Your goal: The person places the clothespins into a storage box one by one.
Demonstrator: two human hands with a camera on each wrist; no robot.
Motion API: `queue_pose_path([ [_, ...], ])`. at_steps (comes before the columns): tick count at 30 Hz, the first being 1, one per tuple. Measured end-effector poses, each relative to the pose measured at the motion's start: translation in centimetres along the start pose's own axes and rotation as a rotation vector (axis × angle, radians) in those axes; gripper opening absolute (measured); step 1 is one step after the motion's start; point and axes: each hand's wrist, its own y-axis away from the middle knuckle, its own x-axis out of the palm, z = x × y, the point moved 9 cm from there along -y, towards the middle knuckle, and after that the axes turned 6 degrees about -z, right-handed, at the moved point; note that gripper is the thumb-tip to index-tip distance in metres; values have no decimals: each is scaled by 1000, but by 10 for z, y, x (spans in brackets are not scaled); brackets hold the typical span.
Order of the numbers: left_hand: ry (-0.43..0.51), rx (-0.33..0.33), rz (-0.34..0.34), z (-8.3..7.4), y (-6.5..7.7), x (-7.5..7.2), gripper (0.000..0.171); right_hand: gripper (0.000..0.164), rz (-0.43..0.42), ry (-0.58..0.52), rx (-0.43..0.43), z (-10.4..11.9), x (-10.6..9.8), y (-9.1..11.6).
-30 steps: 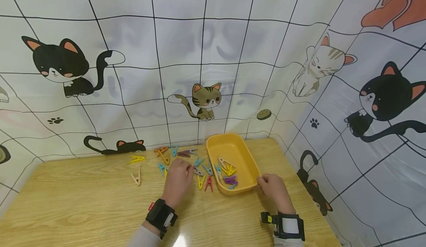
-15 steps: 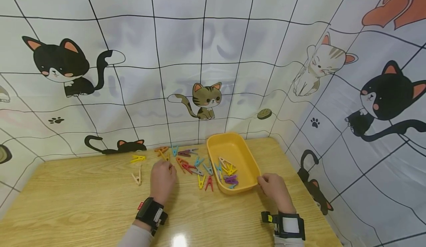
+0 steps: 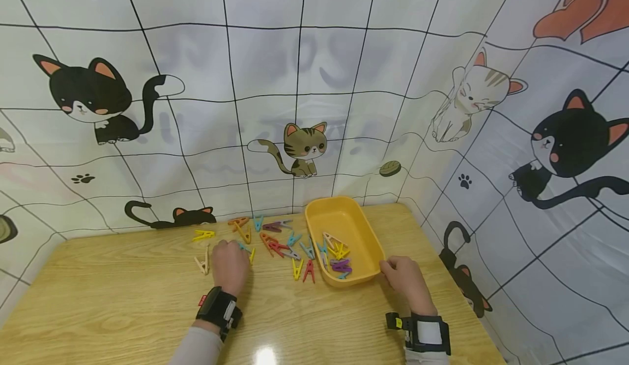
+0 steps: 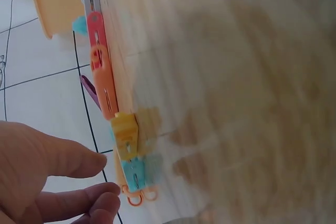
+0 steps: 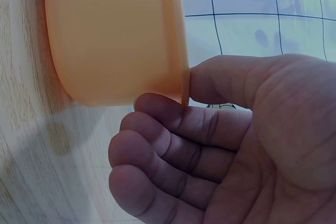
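My left hand [image 3: 230, 267] is low over the table, just left of a teal clothespin [image 4: 134, 174] and a yellow clothespin [image 4: 125, 136]. In the left wrist view its thumb and fingers are apart, with nothing between them. A beige clothespin [image 3: 203, 261] lies to its left. At the right, my right hand [image 3: 405, 280] pinches the near right corner of a yellow plastic basket [image 3: 369, 234] by its rim, thumb on one side and fingers on the other. Inside the basket are several clothespins, among them yellow ones [image 3: 339, 251] and purple ones [image 3: 340, 266].
Between the left hand and the basket lie several loose clothespins, including red ones [image 3: 308, 271], orange ones [image 3: 238, 221] and blue ones [image 3: 307, 249]. Another yellow clothespin [image 3: 203, 235] lies at the back left. A cat-print curtain [image 3: 275, 81] borders the wooden table [image 3: 123, 299] behind and at right.
My left hand has moved left, away from the clothespins beside the basket, uncovering red and orange ones. My right hand and the basket have stayed in place.
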Motion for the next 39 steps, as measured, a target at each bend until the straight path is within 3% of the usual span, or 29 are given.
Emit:
queue_pose_path([
  [8, -105, -52, 128, 9, -2, 8, 25, 30, 0, -2, -7, 1, -1, 1],
  [17, -78, -96, 189, 15, -2, 15, 39, 31, -2, 7, -19, 1, -1, 0],
  [31, -55, -59, 158, 11, -5, 8, 35, 30, -7, 7, -21, 3, -1, 1],
  [39, 23, -17, 56, -5, -10, -7, 39, 29, -5, 6, -16, 2, -1, 1],
])
